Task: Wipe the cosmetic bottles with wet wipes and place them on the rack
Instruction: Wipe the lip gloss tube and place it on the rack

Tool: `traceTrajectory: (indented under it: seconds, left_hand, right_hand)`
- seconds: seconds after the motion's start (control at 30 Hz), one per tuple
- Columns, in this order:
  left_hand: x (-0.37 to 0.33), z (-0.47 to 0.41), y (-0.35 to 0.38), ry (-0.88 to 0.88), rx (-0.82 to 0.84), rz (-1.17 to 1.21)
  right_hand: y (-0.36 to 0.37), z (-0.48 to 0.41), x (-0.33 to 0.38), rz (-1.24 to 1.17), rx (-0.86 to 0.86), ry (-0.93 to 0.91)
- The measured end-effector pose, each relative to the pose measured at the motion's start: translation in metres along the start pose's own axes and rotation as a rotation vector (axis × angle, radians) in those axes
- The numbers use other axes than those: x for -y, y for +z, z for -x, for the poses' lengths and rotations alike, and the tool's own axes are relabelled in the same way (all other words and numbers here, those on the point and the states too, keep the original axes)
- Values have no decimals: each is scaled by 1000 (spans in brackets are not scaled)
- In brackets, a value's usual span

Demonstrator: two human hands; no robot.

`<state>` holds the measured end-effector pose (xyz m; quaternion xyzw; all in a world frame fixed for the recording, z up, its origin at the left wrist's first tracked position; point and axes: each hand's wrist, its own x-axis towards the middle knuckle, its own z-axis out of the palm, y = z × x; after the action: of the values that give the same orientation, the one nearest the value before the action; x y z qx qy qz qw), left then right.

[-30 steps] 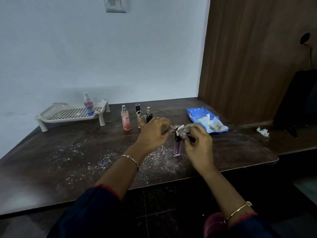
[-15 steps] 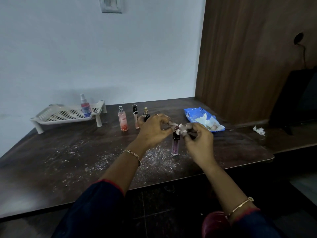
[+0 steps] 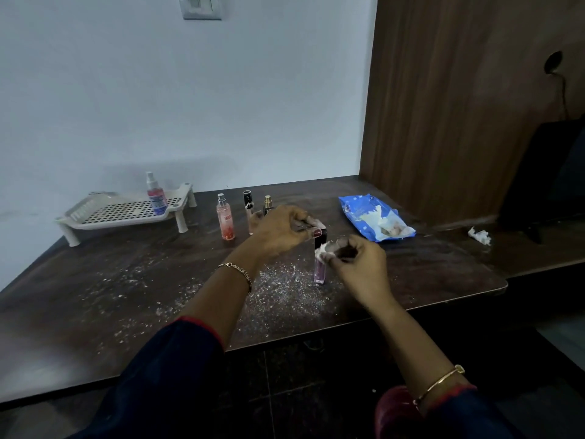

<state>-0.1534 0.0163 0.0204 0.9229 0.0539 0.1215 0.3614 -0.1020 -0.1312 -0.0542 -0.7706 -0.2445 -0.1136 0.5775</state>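
Observation:
A slim purple bottle (image 3: 319, 269) with a black cap stands upright on the dark table (image 3: 95, 296). My left hand (image 3: 281, 229) pinches its cap from above. My right hand (image 3: 357, 259) holds a crumpled white wet wipe (image 3: 324, 248) against the bottle's upper side. A white perforated rack (image 3: 126, 212) stands at the back left with a red spray bottle (image 3: 156, 194) on it. Behind my left hand stand a pink bottle (image 3: 225, 221), a black-capped tube (image 3: 248, 210) and a small gold-capped bottle (image 3: 267, 205).
An open blue wet-wipe pack (image 3: 373, 221) lies at the right back of the table. A used crumpled wipe (image 3: 480, 236) lies further right near a dark monitor (image 3: 550, 175). White specks are scattered over the table's middle. A wooden panel (image 3: 459, 99) rises behind.
My right hand has slid the wipe down from the cap to the bottle's upper body. My left hand stays at the cap.

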Motion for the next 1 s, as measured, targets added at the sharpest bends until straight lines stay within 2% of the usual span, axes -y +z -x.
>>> traceTrajectory:
  seconds: [0.07,0.23,0.37,0.47,0.67,0.87,1.0]
  left_hand:
    - [-3,1,-2,3,-11,-24]
    - [-8,5,-4,4,-22,-41]
    - [-13,7,-5,36,-13,-33]
    - [-14,8,-7,13,22,-18]
    - [-15,9,-8,8,23,-9]
    - [-17,8,-8,24,20,8]
    - [-16,6,-8,21,16,11]
  right_hand:
    - [5,-4,8,-7,-73,-49]
    - [12,5,11,237,-154,-96]
    - [16,15,1,452,-75,51]
    - [18,20,-4,526,-3,81]
    - [16,19,8,470,-69,39]
    - [21,13,24,369,-189,-188]
    - [27,21,17,411,-141,-150]
